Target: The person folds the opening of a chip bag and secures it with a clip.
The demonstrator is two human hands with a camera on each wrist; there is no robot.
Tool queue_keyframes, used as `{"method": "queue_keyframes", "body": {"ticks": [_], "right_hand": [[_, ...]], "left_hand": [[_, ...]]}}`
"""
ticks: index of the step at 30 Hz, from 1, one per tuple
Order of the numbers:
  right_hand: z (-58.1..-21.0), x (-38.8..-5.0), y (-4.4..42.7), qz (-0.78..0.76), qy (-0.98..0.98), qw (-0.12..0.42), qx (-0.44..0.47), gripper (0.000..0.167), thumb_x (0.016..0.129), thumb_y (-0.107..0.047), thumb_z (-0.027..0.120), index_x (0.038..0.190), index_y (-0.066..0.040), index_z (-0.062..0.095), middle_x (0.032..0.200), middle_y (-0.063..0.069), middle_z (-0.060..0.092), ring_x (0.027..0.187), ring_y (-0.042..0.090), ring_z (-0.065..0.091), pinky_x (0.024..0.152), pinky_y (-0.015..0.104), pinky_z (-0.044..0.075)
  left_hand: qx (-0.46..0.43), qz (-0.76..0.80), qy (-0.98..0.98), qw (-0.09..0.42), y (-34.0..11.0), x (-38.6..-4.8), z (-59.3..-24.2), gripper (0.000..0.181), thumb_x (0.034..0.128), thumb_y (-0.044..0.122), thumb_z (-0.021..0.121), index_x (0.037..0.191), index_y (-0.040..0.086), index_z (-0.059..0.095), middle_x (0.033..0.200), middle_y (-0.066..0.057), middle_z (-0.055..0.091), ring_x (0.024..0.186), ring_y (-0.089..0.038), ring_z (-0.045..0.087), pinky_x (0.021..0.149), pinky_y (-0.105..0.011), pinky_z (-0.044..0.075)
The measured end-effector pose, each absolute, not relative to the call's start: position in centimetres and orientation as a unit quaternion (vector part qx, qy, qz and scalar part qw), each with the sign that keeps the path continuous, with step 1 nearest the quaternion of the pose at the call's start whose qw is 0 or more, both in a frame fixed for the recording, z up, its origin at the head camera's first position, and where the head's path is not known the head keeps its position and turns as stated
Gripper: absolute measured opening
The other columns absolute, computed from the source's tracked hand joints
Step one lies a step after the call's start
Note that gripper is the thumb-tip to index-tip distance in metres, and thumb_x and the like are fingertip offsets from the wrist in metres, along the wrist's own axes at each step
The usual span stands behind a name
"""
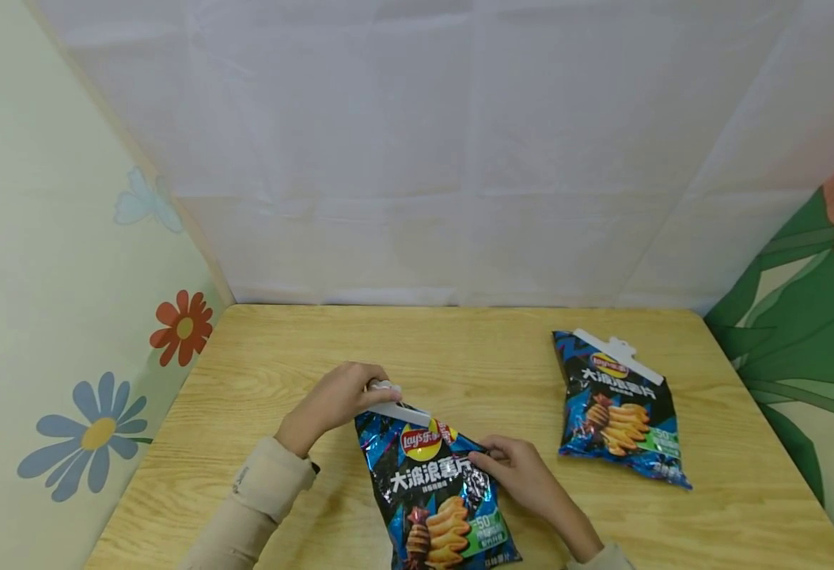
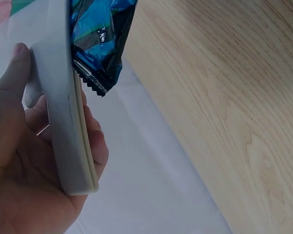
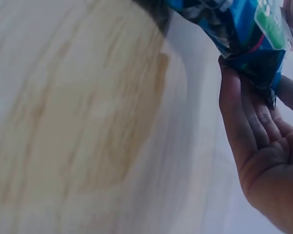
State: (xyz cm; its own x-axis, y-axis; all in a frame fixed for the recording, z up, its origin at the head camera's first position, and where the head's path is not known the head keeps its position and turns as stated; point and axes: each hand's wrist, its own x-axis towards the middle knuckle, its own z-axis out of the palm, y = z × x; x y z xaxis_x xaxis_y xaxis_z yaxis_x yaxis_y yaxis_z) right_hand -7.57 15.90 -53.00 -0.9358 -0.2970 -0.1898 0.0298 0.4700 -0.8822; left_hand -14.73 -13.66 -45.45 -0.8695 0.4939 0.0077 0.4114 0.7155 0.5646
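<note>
A dark blue Lay's chip bag is held at the near middle of the table, tilted, its printed face up. My left hand grips a white bag clip at the bag's upper left edge. In the left wrist view, the long clip lies between thumb and fingers, and a crimped corner of the bag sticks out beside it. My right hand pinches the bag's upper right corner. The right wrist view shows that corner of the bag between thumb and fingers.
A second matching chip bag lies on the right of the wooden table, a white clip across its top. A white sheet hangs behind the table. Flower-painted walls stand at both sides.
</note>
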Motion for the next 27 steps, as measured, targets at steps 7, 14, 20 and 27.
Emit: {"method": "queue_keyframes", "body": {"ticks": [7, 14, 20, 27], "right_hand": [[-52.83, -7.38, 15.96, -0.517, 0.836, 0.165, -0.083, 0.034, 0.098, -0.033, 0.061, 0.104, -0.001, 0.069, 0.097, 0.01, 0.073, 0.087, 0.017, 0.071, 0.071, 0.024, 0.055], [-52.82, -7.4, 15.98, -0.521, 0.833, 0.163, -0.085, 0.033, 0.099, -0.032, 0.061, 0.105, -0.001, 0.07, 0.098, 0.011, 0.073, 0.089, 0.017, 0.071, 0.072, 0.024, 0.055], [-52.74, -7.4, 15.97, -0.519, 0.835, 0.165, -0.083, 0.032, 0.098, -0.032, 0.062, 0.107, -0.002, 0.07, 0.102, 0.012, 0.073, 0.09, 0.017, 0.071, 0.074, 0.024, 0.055], [-52.59, -7.35, 15.91, -0.523, 0.832, 0.164, -0.086, 0.031, 0.098, -0.03, 0.063, 0.105, -0.001, 0.07, 0.101, 0.012, 0.073, 0.09, 0.018, 0.071, 0.073, 0.024, 0.055]], "left_hand": [[0.25, 0.289, 0.92, 0.082, -13.88, -14.94, -45.42, 0.026, 0.095, 0.039, 0.065, 0.089, 0.015, 0.071, 0.074, 0.004, 0.062, 0.06, -0.008, 0.047, 0.059, -0.024, 0.04], [0.283, 0.289, 0.91, 0.09, -14.33, -15.19, -45.51, 0.03, 0.096, 0.044, 0.061, 0.08, 0.019, 0.062, 0.064, 0.007, 0.048, 0.054, -0.006, 0.034, 0.055, -0.021, 0.03], [0.3, 0.289, 0.905, 0.088, -14.52, -15.34, -45.62, 0.033, 0.0964, 0.046, 0.059, 0.077, 0.02, 0.057, 0.063, 0.008, 0.041, 0.054, -0.006, 0.029, 0.055, -0.021, 0.028], [0.309, 0.289, 0.903, 0.076, -14.42, -15.23, -45.56, 0.03, 0.0968, 0.046, 0.059, 0.078, 0.022, 0.06, 0.065, 0.008, 0.047, 0.054, -0.005, 0.032, 0.056, -0.022, 0.03]]}}
